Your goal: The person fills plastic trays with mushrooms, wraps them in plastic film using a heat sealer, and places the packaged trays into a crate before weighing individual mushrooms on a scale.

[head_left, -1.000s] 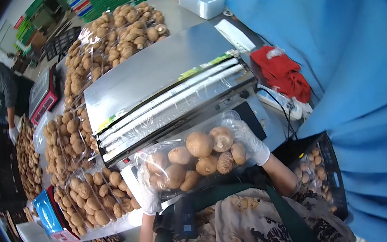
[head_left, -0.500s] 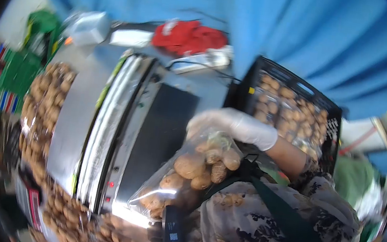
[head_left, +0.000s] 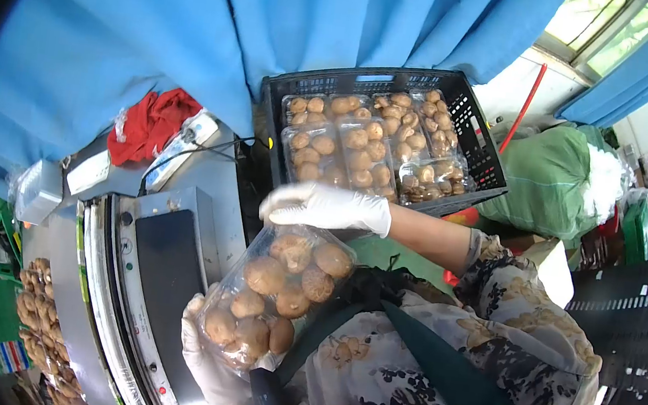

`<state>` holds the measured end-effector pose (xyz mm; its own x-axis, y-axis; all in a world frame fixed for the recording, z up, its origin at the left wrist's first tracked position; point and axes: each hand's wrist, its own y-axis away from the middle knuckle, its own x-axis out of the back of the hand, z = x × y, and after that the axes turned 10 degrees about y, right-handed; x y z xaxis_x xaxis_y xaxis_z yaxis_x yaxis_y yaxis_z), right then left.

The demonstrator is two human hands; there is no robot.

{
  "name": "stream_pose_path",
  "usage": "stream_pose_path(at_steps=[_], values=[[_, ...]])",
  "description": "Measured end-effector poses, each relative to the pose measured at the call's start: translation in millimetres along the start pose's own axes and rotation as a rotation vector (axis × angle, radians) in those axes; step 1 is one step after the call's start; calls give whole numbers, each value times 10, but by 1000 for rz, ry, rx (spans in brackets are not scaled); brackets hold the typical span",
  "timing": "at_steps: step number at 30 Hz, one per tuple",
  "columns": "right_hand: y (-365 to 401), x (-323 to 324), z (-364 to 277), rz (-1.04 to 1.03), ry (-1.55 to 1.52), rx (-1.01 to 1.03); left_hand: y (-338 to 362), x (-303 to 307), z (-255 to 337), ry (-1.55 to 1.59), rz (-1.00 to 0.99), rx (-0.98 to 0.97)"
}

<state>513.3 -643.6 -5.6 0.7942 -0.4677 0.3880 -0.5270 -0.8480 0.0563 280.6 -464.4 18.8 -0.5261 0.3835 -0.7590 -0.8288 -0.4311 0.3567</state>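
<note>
A clear-wrapped pack of brown mushrooms [head_left: 267, 278] is tilted in front of my body, between my two gloved hands. My right hand [head_left: 322, 206], slightly blurred, grips the upper edge of the pack, with the forearm reaching in from the right. Around the lower left side of the pack, my left hand [head_left: 212, 359] is closed, partly hidden behind it. Just left of the pack is a wrapping machine [head_left: 204, 224] with a dark flat plate and a red light at its lower end.
A black crate [head_left: 478, 169] holding several wrapped mushroom packs stands beyond my right hand. More mushrooms [head_left: 43, 314] lie at the far left. A red cloth [head_left: 154, 125] rests on the bench by the blue curtain [head_left: 322, 16]. A green sack [head_left: 537, 176] is at right.
My view has swung toward the crate, which now shows more fully. The mushroom pack faces me more, and my left hand has come into sight on its lower side.
</note>
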Motion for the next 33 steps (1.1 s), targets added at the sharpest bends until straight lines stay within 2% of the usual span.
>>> stream_pose_path(at_steps=[1, 2, 3, 4, 5, 7, 9, 10, 11, 12, 13, 14, 15, 16, 17, 18, 19, 22, 24, 26, 30, 33], values=[[4, 109, 44, 151, 209, 94, -67, -124, -30, -83, -42, 0], [88, 296, -169, 226, 379, 89, -140, -266, -72, -163, -79, 1], [-24, 418, 39, 247, 391, 240, -398, -257, -235, -245, -112, -22], [47, 581, -123, 135, 404, 217, -639, -183, -208, -267, -273, 119], [117, 709, -207, 26, 417, 198, -791, -358, -364, -323, -271, 92], [158, 822, 120, -79, 417, 160, -1119, -651, -615, -341, -363, 186], [237, 1068, 487, -135, 388, -70, -1415, -1118, -868, -482, -479, 300], [238, 1224, 912, -130, 301, -122, -1674, -1162, -1150, -550, -521, 176], [437, 1390, 1030, 21, 284, -128, -1789, -1328, -1326, -608, -555, 81], [595, 1488, 1310, 168, 177, -129, -1837, -1511, -1465, -760, -489, -32], [760, 1669, 1450, 243, 272, -230, -1898, -1566, -1622, -882, -556, -139], [924, 1796, 1585, 330, 190, -357, -1992, -1525, -1805, -1004, -622, -248], [1053, 1806, 1800, 514, -195, -420, -2068, -1457, -1982, -1125, -691, -361], [1165, 1821, 1897, 664, -450, -479, -2105, -1371, -2155, -1340, -746, -446], [1156, 1738, 2444, 858, -444, -344, -2235, -1184, -2413, -1565, -792, -556], [1241, 1756, 2595, 900, -475, -463, -2270, -1133, -2576, -1633, -870, -606], [1308, 1763, 2715, 940, -505, -580, -2265, -1098, -2714, -1755, -898, -608], [1432, 1681, 2992, 1044, -594, -559, -2193, -1048, -2868, -1955, -949, -548], [1473, 1617, 3210, 1018, -454, -659, -2241, -902, -2925, -2069, -915, -458], [1516, 1574, 3203, 960, -393, -774, -2257, -861, -2889, -2054, -929, -469], [1495, 1431, 3380, 930, -176, -718, -2250, -880, -2866, -2028, -928, -444], [1381, 1390, 3377, 965, -271, -776, -2302, -778, -2873, -2000, -939, -484]])
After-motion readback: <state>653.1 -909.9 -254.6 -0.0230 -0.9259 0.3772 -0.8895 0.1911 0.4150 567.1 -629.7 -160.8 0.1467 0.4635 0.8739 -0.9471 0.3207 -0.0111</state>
